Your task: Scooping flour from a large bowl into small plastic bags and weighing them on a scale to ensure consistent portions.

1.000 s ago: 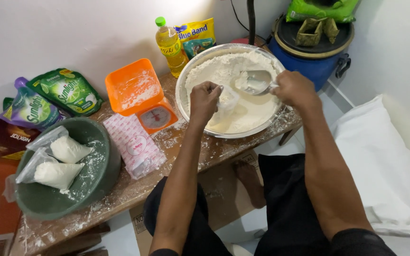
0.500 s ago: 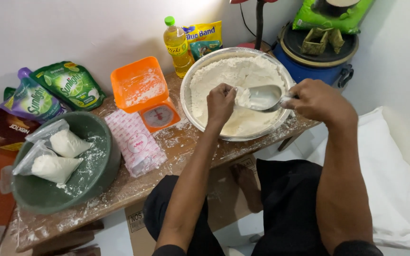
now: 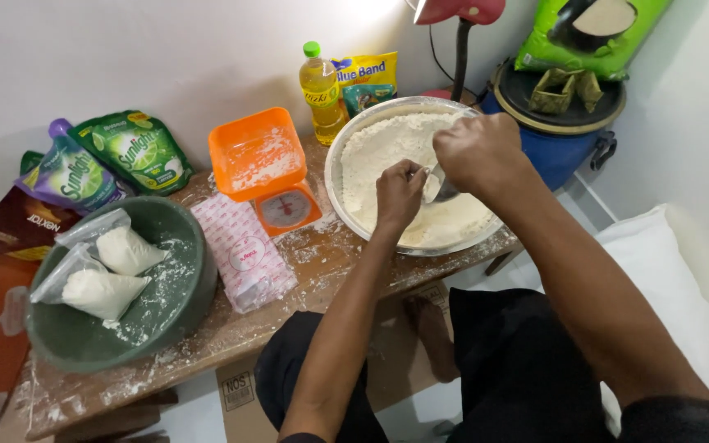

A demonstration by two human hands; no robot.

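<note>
A wide metal bowl (image 3: pixel 334 176) of white flour (image 3: pixel 383 143) stands on the floury wooden table (image 3: pixel 322 267). My right hand (image 3: pixel 478 152) is over the bowl, closed on a metal scoop (image 3: pixel 441 190) that points down toward my left hand. My left hand (image 3: pixel 400 193) hovers over the flour next to the scoop, fingers pinched on what looks like a small clear plastic bag, mostly hidden by both hands.
A green bowl (image 3: pixel 198 275) at the left holds two filled clear bags of flour (image 3: pixel 125 250). Between the bowls lie an orange kitchen scale (image 3: pixel 260 164) and a pink packet (image 3: pixel 244 250). An oil bottle (image 3: pixel 322 90) and green pouches (image 3: pixel 137 152) line the wall. A blue drum (image 3: pixel 564 160) stands to the right.
My right hand has swung the scoop from level over the flour to tipped downward beside my left hand. The left hand stays at the bowl's near side.
</note>
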